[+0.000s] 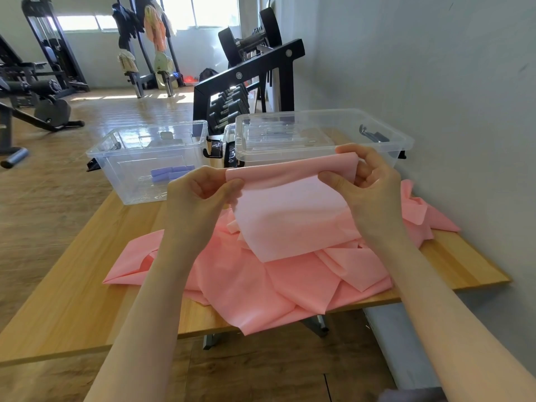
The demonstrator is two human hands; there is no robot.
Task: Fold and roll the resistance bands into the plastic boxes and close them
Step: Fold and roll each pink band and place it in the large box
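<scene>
Hands: left hand and right hand are both pinching the top fold of the thin pink rubber resistance band, fingers curled tight around it.
Band: it's hanging between the grips, tail piling on the wooden table.
Progress: looking early; purple rolled band is already sitting in the open clear plastic box, while the lidded clear plastic box is waiting behind.

A pink resistance band is held up above the wooden table, its top edge pinched by the left hand and the right hand. 2 clear plastic boxes are seen beyond, the left one holding a purple rolled band.
</scene>
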